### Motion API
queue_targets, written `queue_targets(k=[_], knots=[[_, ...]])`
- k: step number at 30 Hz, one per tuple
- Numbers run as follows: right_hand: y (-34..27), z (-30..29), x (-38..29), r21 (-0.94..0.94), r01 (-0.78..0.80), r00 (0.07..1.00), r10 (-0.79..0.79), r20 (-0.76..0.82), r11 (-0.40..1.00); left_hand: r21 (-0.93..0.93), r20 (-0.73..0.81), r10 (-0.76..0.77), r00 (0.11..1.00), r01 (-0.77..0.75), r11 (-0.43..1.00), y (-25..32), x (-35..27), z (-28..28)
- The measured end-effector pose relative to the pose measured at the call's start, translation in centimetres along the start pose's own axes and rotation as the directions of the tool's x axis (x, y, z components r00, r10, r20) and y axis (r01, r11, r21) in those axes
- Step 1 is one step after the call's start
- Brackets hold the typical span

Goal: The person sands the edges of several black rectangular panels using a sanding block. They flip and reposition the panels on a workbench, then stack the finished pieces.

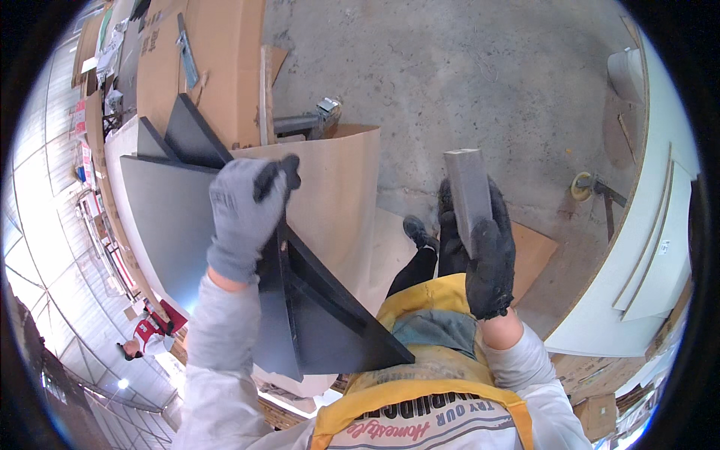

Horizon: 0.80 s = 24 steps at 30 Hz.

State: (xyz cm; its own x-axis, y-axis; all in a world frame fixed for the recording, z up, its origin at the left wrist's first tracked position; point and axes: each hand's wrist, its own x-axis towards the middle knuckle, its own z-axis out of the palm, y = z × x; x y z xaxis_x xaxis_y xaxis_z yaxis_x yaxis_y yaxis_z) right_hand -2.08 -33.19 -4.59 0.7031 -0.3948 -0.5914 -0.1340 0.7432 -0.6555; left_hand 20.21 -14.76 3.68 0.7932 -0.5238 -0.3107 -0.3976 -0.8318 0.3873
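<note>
My left hand (244, 208), in a grey glove with black fingertips, is closed at the top of a dark grey panel (337, 320). That panel stands tilted against my front, and its narrow edge runs down to the right. Under and beyond this hand lies another broad dark panel (174, 208), with pointed dark pieces (197, 129) behind it. My right hand (486, 253), in a dark glove, holds a grey rectangular block (469, 194), perhaps a sanding block, upright away from the panels. The lower fingers behind the block are partly hidden.
Cardboard (320, 191) covers the work surface on my left, with a long carton (208, 50) and a cutter-like tool (187, 59) farther along. At right stands a white board-topped table (613, 315) with a caster (581, 187). A person (140, 340) is in the distance.
</note>
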Motion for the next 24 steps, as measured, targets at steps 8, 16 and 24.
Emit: queue_targets(k=[8, 16, 24], knots=[[-0.5, -1.5, -1.5, 0.044, 0.042, 0.998, -0.04, -0.047, 0.998, 0.306, 0.007, 0.327, 0.945, -0.313, 0.899, 0.6, -1.3, -1.1], [0.9, -0.5, -5.4, 0.125, 0.067, 0.996, -0.059, -0.068, 0.99, 0.035, -0.051, -0.16, 0.986, 0.162, 0.986, 0.7, 1.4, 0.0], [5.6, 1.5, -10.1, 0.076, -0.078, 0.997, 0.077, 0.017, 0.994, -0.755, -0.157, -0.112, 0.981, -0.046, 0.654, -4.4, -17.4, 1.5]])
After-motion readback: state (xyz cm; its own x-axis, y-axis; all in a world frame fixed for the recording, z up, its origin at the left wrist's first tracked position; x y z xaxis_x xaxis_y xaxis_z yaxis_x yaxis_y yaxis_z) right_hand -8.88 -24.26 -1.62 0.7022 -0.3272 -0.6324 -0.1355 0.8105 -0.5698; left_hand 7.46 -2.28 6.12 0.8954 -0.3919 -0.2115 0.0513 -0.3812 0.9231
